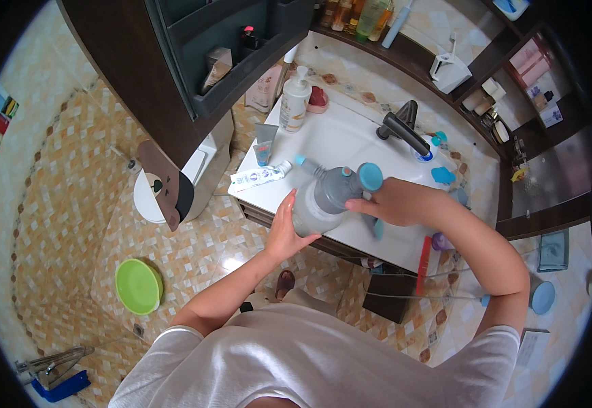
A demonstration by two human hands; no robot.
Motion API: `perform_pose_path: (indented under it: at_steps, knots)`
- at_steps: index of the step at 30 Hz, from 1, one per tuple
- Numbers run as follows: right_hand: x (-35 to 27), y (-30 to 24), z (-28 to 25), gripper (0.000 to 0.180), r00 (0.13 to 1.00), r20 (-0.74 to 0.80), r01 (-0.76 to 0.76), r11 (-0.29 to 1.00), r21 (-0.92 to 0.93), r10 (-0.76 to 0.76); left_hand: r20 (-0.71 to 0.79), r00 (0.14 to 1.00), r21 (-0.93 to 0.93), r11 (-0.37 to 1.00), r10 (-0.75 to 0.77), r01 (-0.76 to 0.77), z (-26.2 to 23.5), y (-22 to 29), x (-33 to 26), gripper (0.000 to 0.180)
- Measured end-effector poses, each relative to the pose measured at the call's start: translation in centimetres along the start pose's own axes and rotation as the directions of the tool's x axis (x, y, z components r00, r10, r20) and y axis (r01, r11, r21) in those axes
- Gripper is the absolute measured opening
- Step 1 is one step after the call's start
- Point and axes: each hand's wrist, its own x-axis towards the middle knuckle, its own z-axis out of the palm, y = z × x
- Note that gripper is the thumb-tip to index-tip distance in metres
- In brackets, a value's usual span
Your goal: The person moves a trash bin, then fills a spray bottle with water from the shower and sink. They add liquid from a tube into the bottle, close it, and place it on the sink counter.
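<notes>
A pump spray bottle [330, 198] with a cloudy body, a grey top, a pale blue nozzle and a round blue knob is held over the front edge of the white washbasin [335, 129]. My left hand [286, 234] cups the side of its body, thumb near the base. On the other side my right hand [398, 202] is closed at the grey top, just below the blue knob; its fingers are partly hidden behind the bottle. A toothpaste tube [260, 176] and a grey tube [264, 144] sit left of the bottle.
A white pump bottle [296, 100] and a pink soap dish [317, 100] stand at the basin's back left. The black faucet [404, 129] reaches over the basin. An open cabinet door [194, 68] juts in at upper left. A green basin [139, 286] is on the floor.
</notes>
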Motion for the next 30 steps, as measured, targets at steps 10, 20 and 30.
perform_pose_path:
  at_steps: [10,20,30]
  knots:
    - [-1.5,2.3,0.0,0.042,0.751,-0.517,0.294,0.909,-0.297,-0.412,0.003,1.000,-0.039,0.999,-0.020,0.020,-0.2,0.6,0.2,0.118]
    - [3.4,3.6,2.0,0.048,0.650,-0.598,0.279,0.879,-0.387,-0.470,0.017,1.000,-0.040,0.999,-0.025,0.025,-0.5,0.6,0.2,0.119]
    - [-5.2,-1.3,3.7,0.060,0.963,-0.268,-0.004,0.995,0.103,0.032,-0.003,1.000,-0.014,1.000,-0.002,0.002,-0.3,0.4,0.1,0.117]
